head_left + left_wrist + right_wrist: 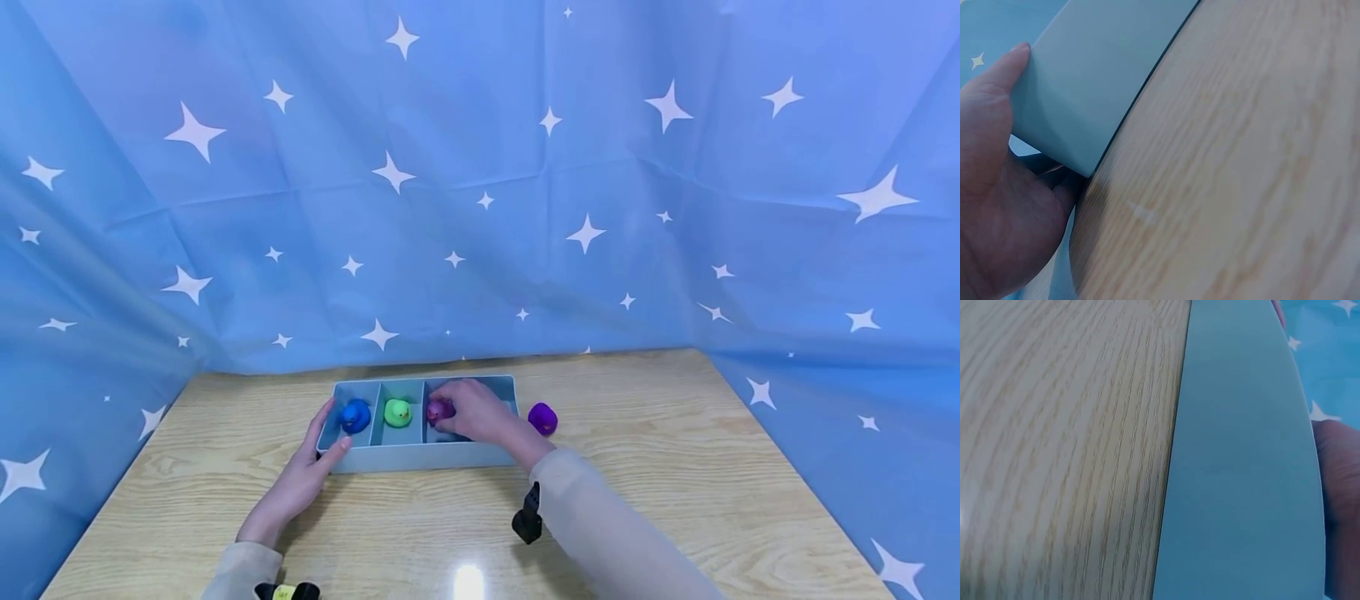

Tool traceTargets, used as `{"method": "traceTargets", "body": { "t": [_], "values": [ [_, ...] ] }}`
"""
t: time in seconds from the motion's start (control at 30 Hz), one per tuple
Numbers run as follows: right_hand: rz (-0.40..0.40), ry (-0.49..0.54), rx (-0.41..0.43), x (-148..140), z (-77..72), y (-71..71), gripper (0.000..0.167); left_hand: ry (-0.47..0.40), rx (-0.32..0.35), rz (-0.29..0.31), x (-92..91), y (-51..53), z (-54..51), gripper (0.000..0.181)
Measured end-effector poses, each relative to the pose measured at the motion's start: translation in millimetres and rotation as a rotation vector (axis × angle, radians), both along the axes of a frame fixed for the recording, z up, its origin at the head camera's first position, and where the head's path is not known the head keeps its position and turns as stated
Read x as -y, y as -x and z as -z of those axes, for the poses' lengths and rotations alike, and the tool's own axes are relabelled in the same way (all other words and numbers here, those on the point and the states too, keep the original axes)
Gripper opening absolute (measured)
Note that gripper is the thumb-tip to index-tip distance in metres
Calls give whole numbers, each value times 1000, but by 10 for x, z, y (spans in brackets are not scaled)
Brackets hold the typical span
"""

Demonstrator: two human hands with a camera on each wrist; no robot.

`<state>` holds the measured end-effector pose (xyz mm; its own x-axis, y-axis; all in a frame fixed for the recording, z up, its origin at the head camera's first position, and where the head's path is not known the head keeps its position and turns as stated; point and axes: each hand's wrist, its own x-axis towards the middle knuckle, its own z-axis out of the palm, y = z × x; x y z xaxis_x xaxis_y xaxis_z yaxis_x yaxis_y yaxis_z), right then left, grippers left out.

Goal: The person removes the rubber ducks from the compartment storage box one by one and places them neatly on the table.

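Pinching a pink duck (439, 412) with the right grip (471, 407), bracing a tray (420, 457) with the left grip (303, 472)

Stretches the right arm (611, 521) in from the lower right, slanting forward and leftward over the tray's front wall. Turns the back of the right grip upward, with the fingers bent down toward the third compartment from the left. Holds the pink duck there between thumb and fingertips, nearly closed, parted only by the duck's body. Cannot tell whether the duck touches the compartment floor. Shows only part of the right grip in the right wrist view, beyond the tray's rim, with the duck out of sight.

Reaches the left arm (242, 573) forward from the lower left, angled slightly rightward. Grips the tray's left end, with the thumb at the near corner and the fingers along the outer left side, spread wide enough to span that corner.

Has a blue duck (356, 416) closest to the left grip, in the leftmost compartment, and a green duck (397, 412) in the next, between the blue and the pink. Has a purple duck (542, 419) on the bench (675, 492), near the tray's right end and just beyond the right wrist
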<state>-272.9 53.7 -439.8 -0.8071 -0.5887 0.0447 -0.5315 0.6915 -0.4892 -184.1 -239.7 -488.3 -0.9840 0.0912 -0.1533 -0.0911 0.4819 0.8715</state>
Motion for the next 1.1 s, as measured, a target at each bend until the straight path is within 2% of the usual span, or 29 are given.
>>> {"method": "traceTargets", "body": {
  "t": [0.2, 0.4, 0.57, 0.8, 1.1],
  "values": [
    [-18, 23, -12, 21, 31, 8, 42, 2, 5, 2, 6, 11, 6, 78],
    [-13, -4, -26, 53, 33, 2, 34, 4, -12, -1, 20, 10, 10, 78],
    [-16, -42, -71, 75, 38, -13, 29, 2, -28, 1, 19, 7, 16, 77],
    [-31, -31, -159, 83, 40, -33, 21, 4, -23, -2, 5, 4, 14, 77],
    [1, -14, -145, 85, 35, -58, 17, 6, -5, -6, -9, 9, 2, 78]
  ]
}}
